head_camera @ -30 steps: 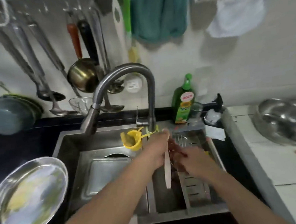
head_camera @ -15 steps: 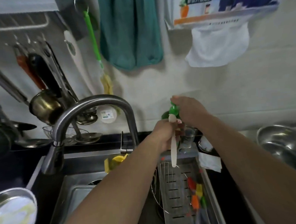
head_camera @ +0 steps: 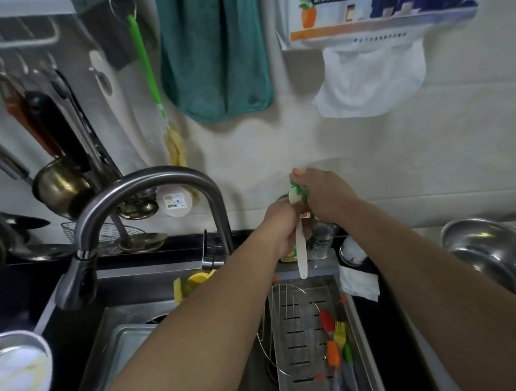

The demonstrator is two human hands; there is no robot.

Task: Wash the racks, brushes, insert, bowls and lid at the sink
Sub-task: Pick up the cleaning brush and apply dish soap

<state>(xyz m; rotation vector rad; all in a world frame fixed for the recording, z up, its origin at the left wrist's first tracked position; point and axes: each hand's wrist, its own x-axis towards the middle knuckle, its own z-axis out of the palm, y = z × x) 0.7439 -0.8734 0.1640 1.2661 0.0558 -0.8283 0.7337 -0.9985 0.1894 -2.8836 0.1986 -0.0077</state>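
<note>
We see two bare forearms, no sleeves, watch or rings on them, ending in our left hand (head_camera: 283,227) and right hand (head_camera: 326,195).

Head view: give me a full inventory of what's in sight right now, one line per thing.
faucet: 1, grey metal, arching over the sink
drain tray: 1, steel, slotted, across the sink's right side
wire rack: 1, metal, on the drain tray
brushes: several, red, yellow, orange, green, on the tray's right part
soap bottle: 1, green, behind the sink, mostly hidden by the hands
white brush: 1, in the left hand, handle hanging down
towel: 1, teal, on the wall
steel bowl: 1, on the right counter
left hand: grips the white brush
right hand: on the bottle's top
</note>
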